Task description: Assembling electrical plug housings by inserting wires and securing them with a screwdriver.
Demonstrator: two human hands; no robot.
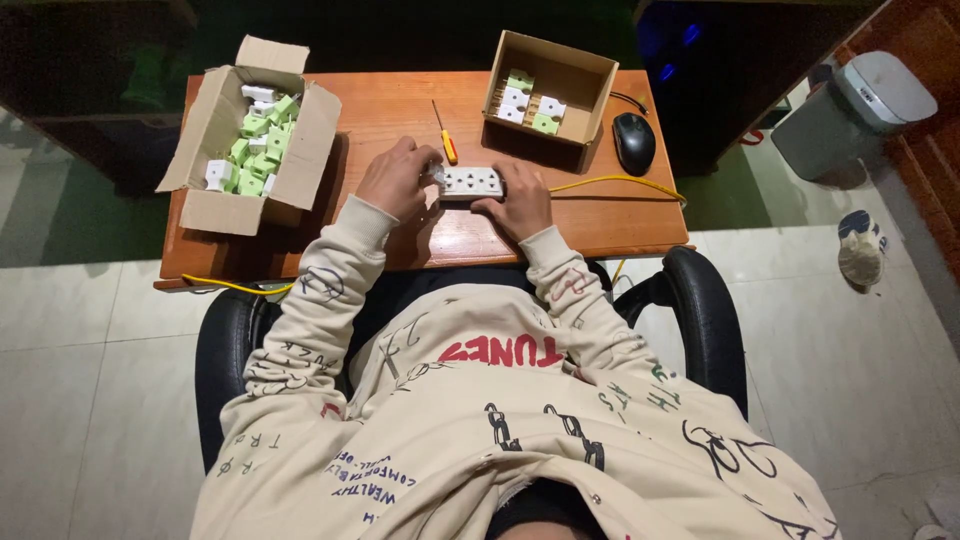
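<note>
A white multi-socket block lies on the wooden desk between both hands. My left hand is curled at the block's left end, fingers closed on that end and on a small shiny piece that I cannot make out. My right hand grips the block's right end and near edge, holding it against the desk. A small screwdriver with a yellow and red handle lies just beyond the block, untouched.
An open cardboard box of green and white parts stands at the desk's left. A second box with similar parts stands at the back right, a black mouse beside it. A yellow cable crosses the desk. A bin stands on the floor.
</note>
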